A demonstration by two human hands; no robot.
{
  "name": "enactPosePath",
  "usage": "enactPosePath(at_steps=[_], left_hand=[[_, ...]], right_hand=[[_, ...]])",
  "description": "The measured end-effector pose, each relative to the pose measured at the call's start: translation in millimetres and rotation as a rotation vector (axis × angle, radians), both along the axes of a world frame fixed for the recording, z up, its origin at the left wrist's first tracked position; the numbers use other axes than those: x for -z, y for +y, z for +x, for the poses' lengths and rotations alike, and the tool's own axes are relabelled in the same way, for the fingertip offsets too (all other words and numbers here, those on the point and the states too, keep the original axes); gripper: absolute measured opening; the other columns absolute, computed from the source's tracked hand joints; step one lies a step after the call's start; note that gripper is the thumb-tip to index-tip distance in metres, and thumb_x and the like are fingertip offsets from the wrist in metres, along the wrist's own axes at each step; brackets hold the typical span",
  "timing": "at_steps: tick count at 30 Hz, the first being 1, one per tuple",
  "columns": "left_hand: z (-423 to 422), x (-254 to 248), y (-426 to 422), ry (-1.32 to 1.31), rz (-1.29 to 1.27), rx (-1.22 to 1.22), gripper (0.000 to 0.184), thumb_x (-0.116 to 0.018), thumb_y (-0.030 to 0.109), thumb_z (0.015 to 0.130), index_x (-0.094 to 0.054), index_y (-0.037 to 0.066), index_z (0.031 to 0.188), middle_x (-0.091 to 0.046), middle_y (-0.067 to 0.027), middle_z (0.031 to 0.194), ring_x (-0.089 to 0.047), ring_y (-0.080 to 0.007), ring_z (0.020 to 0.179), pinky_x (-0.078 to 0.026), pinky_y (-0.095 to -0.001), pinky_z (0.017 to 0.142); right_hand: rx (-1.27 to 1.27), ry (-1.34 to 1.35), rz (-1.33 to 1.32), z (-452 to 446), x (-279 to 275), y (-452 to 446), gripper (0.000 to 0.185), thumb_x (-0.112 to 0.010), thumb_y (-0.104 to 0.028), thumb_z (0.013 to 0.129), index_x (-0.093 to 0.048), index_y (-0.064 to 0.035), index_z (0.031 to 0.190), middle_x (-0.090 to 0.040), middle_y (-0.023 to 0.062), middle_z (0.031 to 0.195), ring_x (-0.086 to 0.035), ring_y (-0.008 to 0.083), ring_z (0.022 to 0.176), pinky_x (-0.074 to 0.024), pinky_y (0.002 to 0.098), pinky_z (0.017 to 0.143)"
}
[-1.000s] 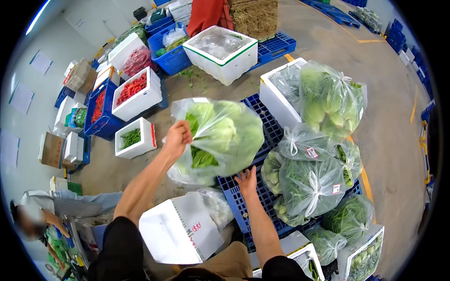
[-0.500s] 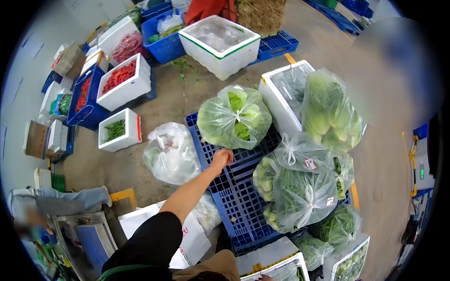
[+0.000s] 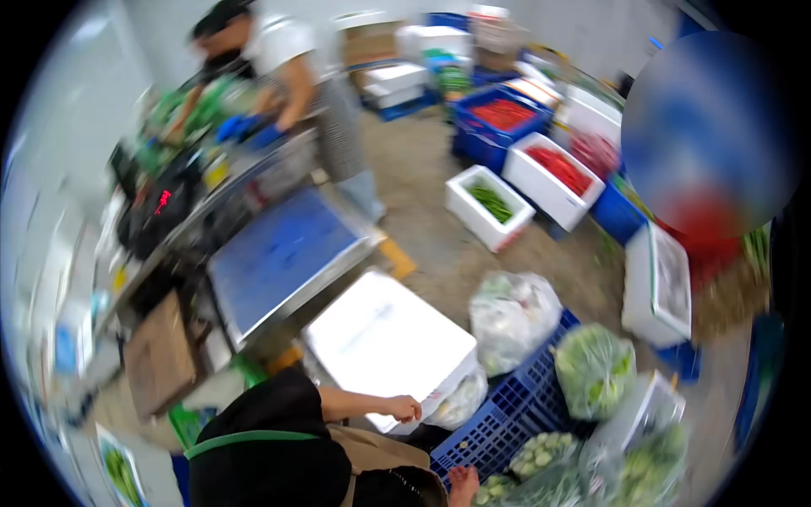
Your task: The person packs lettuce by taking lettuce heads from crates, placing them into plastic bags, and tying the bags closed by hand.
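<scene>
My left hand is closed with nothing visible in it, near the lower right corner of a large white foam box. At the bottom, my right hand shows slightly blurred, its fingers apart, beside the near end of a blue plastic pallet. A tied clear bag of leafy greens sits on the far part of that pallet. Bags of green vegetables lie close to the right hand. A clear bag with whitish contents rests beyond the foam box.
A blue-topped platform stands left of the foam box. Behind it, a person wearing blue gloves leans over a cluttered table. Foam boxes of green peppers and red peppers sit on the floor, near a blue crate.
My view has swung left, bringing the platform and the other person into fuller sight. My left hand has moved from beside the bag of greens to the foam box. My right hand shows more.
</scene>
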State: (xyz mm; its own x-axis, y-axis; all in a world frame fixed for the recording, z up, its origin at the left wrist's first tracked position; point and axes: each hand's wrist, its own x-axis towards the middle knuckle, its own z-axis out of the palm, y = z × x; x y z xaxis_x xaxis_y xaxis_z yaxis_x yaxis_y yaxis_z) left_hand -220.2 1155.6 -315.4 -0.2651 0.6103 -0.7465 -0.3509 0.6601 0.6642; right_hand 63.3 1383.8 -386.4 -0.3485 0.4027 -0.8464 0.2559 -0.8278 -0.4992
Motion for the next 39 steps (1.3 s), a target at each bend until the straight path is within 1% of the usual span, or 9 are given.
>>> enactPosePath(at_steps=[3,5,9,10,12,14,17,27,39], left_hand=[[-3,-8,-128,0.053,0.033,-0.303,0.031,-0.046,0.002,0.071,-0.066,0.003,0.095,-0.063,-0.0084,0.068,-0.056,-0.0145,0.057,-0.045,-0.0278,0.049],[13,-18,-226,0.117,-0.033,-0.591,0.03,-0.051,0.001,0.068,-0.067,0.003,0.093,-0.063,-0.0095,0.069,-0.058,-0.0151,0.058,-0.046,-0.0281,0.05],[126,7,-430,0.13,-0.198,-1.193,0.038,-0.06,0.006,0.058,-0.07,0.006,0.094,-0.067,-0.0101,0.079,-0.061,-0.02,0.063,-0.049,-0.0325,0.054],[169,-6,-470,0.279,-0.457,-1.008,0.04,-0.065,0.009,0.059,-0.069,0.007,0.099,-0.068,-0.0113,0.089,-0.063,-0.023,0.069,-0.051,-0.0349,0.057],[296,22,-524,0.288,-0.562,-1.27,0.033,-0.062,0.012,0.075,-0.065,0.003,0.106,-0.065,-0.015,0.095,-0.064,-0.0261,0.069,-0.054,-0.0388,0.058],[371,-2,-512,-0.212,-0.771,-1.842,0.025,-0.055,0.016,0.085,-0.066,0.0,0.101,-0.066,-0.0154,0.086,-0.066,-0.0256,0.062,-0.054,-0.0382,0.054],[460,-8,-444,-0.62,-0.923,-1.852,0.024,-0.058,0.018,0.084,-0.067,-0.001,0.095,-0.066,-0.0148,0.086,-0.066,-0.0266,0.071,-0.053,-0.04,0.058],[451,-6,-218,-0.598,-0.515,-2.182,0.018,-0.058,0.015,0.083,-0.065,-0.001,0.087,-0.063,-0.0134,0.078,-0.06,-0.0255,0.064,-0.048,-0.041,0.055],[514,-9,-236,-0.592,-0.528,-2.434,0.014,-0.057,0.011,0.082,-0.063,-0.001,0.076,-0.059,-0.0117,0.07,-0.053,-0.0242,0.056,-0.042,-0.0422,0.05]], right_hand=[[-0.37,0.007,-0.001,-12,41,-15,0.037,-0.054,-0.026,0.09,-0.049,0.0063,0.108,-0.062,0.0198,0.089,-0.064,0.0321,0.074,-0.0549,0.0442,0.067],[-0.639,-0.07,0.234,-69,-30,-73,0.028,-0.052,-0.021,0.092,-0.052,0.002,0.109,-0.061,0.0155,0.081,-0.063,0.0283,0.064,-0.054,0.0384,0.053],[-0.973,-0.035,0.28,-218,-78,-146,0.028,-0.056,-0.022,0.089,-0.056,0.0059,0.095,-0.059,0.0157,0.077,-0.059,0.0244,0.061,-0.0526,0.0356,0.052],[-0.995,0.068,0.298,-255,-95,-173,0.03,-0.057,-0.021,0.088,-0.055,0.0053,0.101,-0.058,0.0154,0.078,-0.057,0.0225,0.061,-0.0516,0.034,0.053],[-1.114,0.207,0.353,-323,-140,-226,0.035,-0.053,-0.021,0.091,-0.049,0.0045,0.115,-0.059,0.0154,0.08,-0.058,0.0237,0.063,-0.052,0.035,0.056],[-1.197,0.394,0.315,-364,-173,-276,0.032,-0.051,-0.019,0.093,-0.048,0.0007,0.119,-0.06,0.0138,0.082,-0.06,0.0229,0.065,-0.0532,0.0336,0.057],[-1.39,0.491,0.256,-383,-187,-339,0.034,-0.05,-0.017,0.094,-0.046,-0.0007,0.123,-0.061,0.0137,0.085,-0.062,0.0232,0.069,-0.0541,0.0327,0.058],[-2.654,0.06,0.204,-266,-41,-377,0.035,-0.056,-0.016,0.088,-0.055,0.0024,0.118,-0.063,0.0121,0.081,-0.061,0.0173,0.059,-0.0496,0.0288,0.049],[-2.271,-0.182,0.341,-292,-20,-414,0.03,-0.05,-0.016,0.09,-0.047,0.0003,0.116,-0.061,0.0157,0.079,-0.063,0.0263,0.057,-0.0537,0.0362,0.044]])
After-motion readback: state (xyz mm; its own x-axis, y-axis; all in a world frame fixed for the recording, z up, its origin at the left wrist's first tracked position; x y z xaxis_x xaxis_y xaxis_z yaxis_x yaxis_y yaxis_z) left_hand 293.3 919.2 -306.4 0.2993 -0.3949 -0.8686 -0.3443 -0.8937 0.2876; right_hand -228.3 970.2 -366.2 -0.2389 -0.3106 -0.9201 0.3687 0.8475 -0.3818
